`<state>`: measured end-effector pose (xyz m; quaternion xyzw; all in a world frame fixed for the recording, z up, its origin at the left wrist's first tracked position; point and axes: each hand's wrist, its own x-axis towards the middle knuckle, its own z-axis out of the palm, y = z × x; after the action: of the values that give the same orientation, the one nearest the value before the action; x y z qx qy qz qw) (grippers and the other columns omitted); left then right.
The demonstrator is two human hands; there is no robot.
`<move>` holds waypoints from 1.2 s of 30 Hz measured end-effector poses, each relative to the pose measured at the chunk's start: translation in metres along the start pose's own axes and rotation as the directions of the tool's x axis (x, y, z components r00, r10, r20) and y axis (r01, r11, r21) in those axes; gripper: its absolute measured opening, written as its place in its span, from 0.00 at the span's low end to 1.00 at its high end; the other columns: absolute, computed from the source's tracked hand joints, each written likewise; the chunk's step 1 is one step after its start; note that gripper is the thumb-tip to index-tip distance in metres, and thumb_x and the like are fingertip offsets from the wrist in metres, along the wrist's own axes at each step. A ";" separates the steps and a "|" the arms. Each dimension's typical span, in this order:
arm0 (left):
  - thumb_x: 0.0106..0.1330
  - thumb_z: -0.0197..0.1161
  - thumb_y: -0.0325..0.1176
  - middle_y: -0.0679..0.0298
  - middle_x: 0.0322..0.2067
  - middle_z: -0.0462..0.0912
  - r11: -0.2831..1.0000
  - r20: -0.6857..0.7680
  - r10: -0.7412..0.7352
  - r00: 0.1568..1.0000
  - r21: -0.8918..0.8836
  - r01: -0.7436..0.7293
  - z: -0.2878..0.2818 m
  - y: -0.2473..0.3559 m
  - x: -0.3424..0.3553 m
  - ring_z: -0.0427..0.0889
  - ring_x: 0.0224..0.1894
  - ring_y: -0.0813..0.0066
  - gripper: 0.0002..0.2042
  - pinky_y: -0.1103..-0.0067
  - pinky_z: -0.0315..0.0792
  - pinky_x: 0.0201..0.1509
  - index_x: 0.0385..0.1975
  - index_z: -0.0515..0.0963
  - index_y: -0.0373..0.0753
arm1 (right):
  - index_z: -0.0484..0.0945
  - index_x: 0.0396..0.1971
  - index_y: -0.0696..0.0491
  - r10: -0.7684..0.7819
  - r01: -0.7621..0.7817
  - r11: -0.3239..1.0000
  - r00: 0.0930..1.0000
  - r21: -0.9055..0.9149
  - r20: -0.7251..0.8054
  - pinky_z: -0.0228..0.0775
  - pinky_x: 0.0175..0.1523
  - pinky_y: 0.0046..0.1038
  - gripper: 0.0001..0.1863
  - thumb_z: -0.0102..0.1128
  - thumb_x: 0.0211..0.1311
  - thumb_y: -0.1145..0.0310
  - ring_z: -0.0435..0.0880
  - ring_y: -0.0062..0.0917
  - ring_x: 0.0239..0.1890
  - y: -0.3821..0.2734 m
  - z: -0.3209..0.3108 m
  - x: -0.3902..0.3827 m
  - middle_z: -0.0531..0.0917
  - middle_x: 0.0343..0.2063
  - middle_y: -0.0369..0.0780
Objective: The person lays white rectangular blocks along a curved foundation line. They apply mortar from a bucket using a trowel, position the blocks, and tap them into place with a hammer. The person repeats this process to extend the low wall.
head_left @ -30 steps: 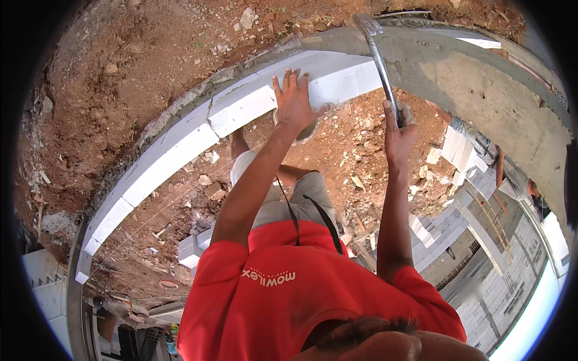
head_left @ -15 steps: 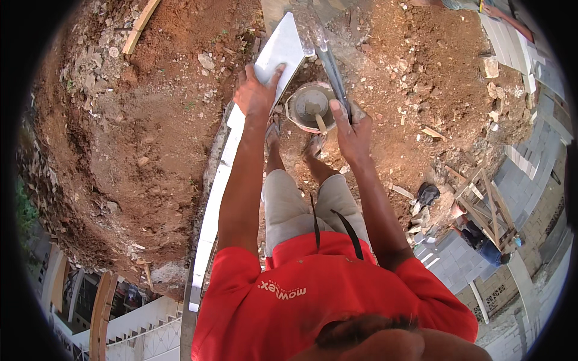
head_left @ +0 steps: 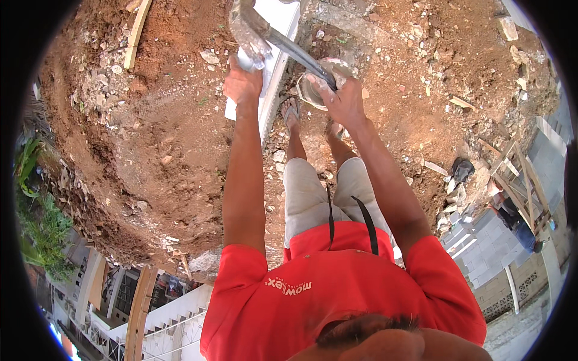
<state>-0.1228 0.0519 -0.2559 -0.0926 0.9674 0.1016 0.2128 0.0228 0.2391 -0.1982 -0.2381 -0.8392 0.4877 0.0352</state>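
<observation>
1. Reddish-brown soil (head_left: 168, 159), strewn with stones, fills the ground around the person, and a timber plank (head_left: 138, 33) lies at the upper left.
2. White blockwork (head_left: 269, 72) runs upward, just left of the sandalled feet; a round basin (head_left: 310, 95) sits right of it, partly behind the right hand.
3. Step in hand, as I judge, is tapping on the blockwork with a hammer (head_left: 296, 52), whose blurred head is just above the left fingers.
4. Next move would call for a measured blow, with these fingers kept clear of the head.
5. Left hand (head_left: 243, 87) rests on the blockwork, its arm nearly straight and fingers partly bent; I cannot tell if it grips.
6. Right hand (head_left: 346, 102) is closed around the dark handle, thumb along it, its arm reaching forward and inward, so the hammer slants to upper left.
</observation>
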 end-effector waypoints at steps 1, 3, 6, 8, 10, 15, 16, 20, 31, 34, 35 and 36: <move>0.55 0.55 0.85 0.40 0.52 0.86 1.000 0.043 -0.007 0.999 0.013 0.006 -0.004 0.005 -0.002 0.88 0.53 0.45 0.57 0.52 0.79 0.57 0.73 0.69 0.40 | 0.85 0.26 0.62 0.155 -0.147 0.986 0.983 -0.079 0.102 0.77 0.33 0.38 0.33 0.68 0.67 0.41 0.84 0.34 0.23 0.016 0.000 0.005 0.84 0.18 0.45; 0.56 0.54 0.85 0.42 0.45 0.88 0.999 -0.031 0.032 0.999 -0.002 -0.032 0.000 -0.002 -0.002 0.90 0.48 0.47 0.56 0.53 0.81 0.52 0.72 0.70 0.40 | 0.84 0.21 0.62 0.516 -0.425 0.829 0.832 -0.364 0.203 0.76 0.32 0.38 0.39 0.65 0.66 0.34 0.83 0.33 0.22 0.012 -0.012 0.034 0.82 0.16 0.45; 0.52 0.52 0.88 0.41 0.50 0.87 0.997 0.103 -0.079 0.992 -0.007 0.081 -0.012 0.005 -0.005 0.88 0.53 0.45 0.59 0.52 0.80 0.57 0.76 0.67 0.46 | 0.85 0.23 0.62 0.218 -0.182 0.929 0.973 -0.322 0.081 0.71 0.28 0.38 0.42 0.62 0.65 0.30 0.79 0.32 0.18 -0.013 -0.023 0.015 0.79 0.14 0.44; 0.55 0.53 0.86 0.44 0.46 0.89 0.999 0.063 -0.037 0.997 0.001 0.037 -0.009 -0.005 -0.010 0.89 0.48 0.47 0.57 0.53 0.81 0.53 0.75 0.68 0.44 | 0.87 0.31 0.60 0.102 -0.097 0.987 0.994 -0.125 0.027 0.70 0.28 0.37 0.35 0.64 0.68 0.35 0.76 0.32 0.18 -0.023 -0.021 -0.015 0.79 0.15 0.44; 0.55 0.51 0.87 0.45 0.46 0.89 1.000 0.071 -0.004 0.997 0.029 0.002 -0.005 -0.007 0.003 0.89 0.47 0.46 0.59 0.53 0.81 0.54 0.77 0.64 0.43 | 0.88 0.35 0.59 -0.082 0.081 0.997 0.993 -0.006 -0.090 0.71 0.29 0.38 0.33 0.63 0.69 0.37 0.77 0.33 0.20 -0.008 -0.003 -0.016 0.80 0.16 0.45; 0.52 0.51 0.89 0.40 0.57 0.83 0.998 0.022 0.045 0.999 -0.035 -0.044 -0.001 -0.002 0.004 0.84 0.58 0.42 0.64 0.53 0.79 0.61 0.78 0.60 0.38 | 0.84 0.31 0.65 0.427 -0.394 0.897 0.891 -0.202 0.157 0.73 0.32 0.41 0.37 0.64 0.68 0.37 0.81 0.39 0.22 0.011 0.000 0.006 0.80 0.17 0.50; 0.52 0.52 0.88 0.40 0.58 0.83 0.998 -0.004 0.056 0.998 -0.034 -0.056 0.006 -0.016 0.013 0.84 0.59 0.42 0.64 0.53 0.78 0.62 0.78 0.59 0.37 | 0.83 0.26 0.66 0.466 -0.419 0.878 0.858 -0.231 0.217 0.73 0.32 0.39 0.38 0.65 0.68 0.36 0.79 0.34 0.22 -0.002 -0.006 0.007 0.78 0.15 0.49; 0.48 0.68 0.80 0.39 0.69 0.68 0.943 -0.100 0.323 0.941 -0.050 -0.329 -0.006 0.001 0.010 0.67 0.72 0.41 0.67 0.46 0.63 0.75 0.79 0.51 0.36 | 0.82 0.29 0.62 0.457 -0.483 0.837 0.876 0.259 0.156 0.72 0.31 0.42 0.38 0.63 0.67 0.33 0.81 0.36 0.21 0.022 0.011 -0.062 0.82 0.20 0.44; 0.43 0.81 0.61 0.35 0.70 0.63 0.928 -0.202 0.365 0.909 0.151 -0.340 0.018 0.044 0.014 0.62 0.75 0.37 0.66 0.45 0.53 0.80 0.82 0.44 0.58 | 0.64 0.32 0.44 0.722 -0.066 -0.459 0.552 0.886 0.416 0.43 0.17 0.22 0.28 0.48 0.76 0.33 0.55 0.14 0.13 0.054 0.043 -0.015 0.61 0.16 0.27; 0.42 0.82 0.60 0.35 0.70 0.63 0.933 -0.183 0.352 0.918 0.145 -0.329 0.014 0.053 0.009 0.61 0.75 0.36 0.67 0.44 0.53 0.79 0.82 0.44 0.57 | 0.65 0.31 0.44 0.624 -0.253 -0.555 0.503 0.793 0.597 0.42 0.16 0.22 0.28 0.51 0.75 0.34 0.54 0.14 0.13 0.043 0.089 0.012 0.59 0.16 0.27; 0.42 0.82 0.60 0.34 0.71 0.62 0.935 -0.156 0.349 0.924 0.127 -0.331 0.012 0.059 0.007 0.60 0.75 0.36 0.67 0.44 0.53 0.79 0.82 0.44 0.57 | 0.66 0.30 0.44 0.567 -0.397 -0.561 0.454 0.726 0.687 0.41 0.16 0.22 0.28 0.53 0.74 0.34 0.53 0.14 0.13 0.043 0.103 0.022 0.59 0.16 0.27; 0.41 0.83 0.60 0.33 0.72 0.61 0.944 -0.135 0.326 0.936 0.101 -0.315 0.011 0.059 0.006 0.60 0.76 0.35 0.67 0.43 0.53 0.79 0.82 0.44 0.57 | 0.66 0.30 0.44 0.509 -0.548 -0.547 0.383 0.633 0.771 0.39 0.16 0.22 0.28 0.55 0.73 0.33 0.52 0.14 0.12 0.041 0.109 0.026 0.58 0.16 0.26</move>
<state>-0.1371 0.1100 -0.2588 0.0674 0.9860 0.0898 0.1237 -0.0171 0.1794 -0.2940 -0.5483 0.0648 0.8273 -0.1038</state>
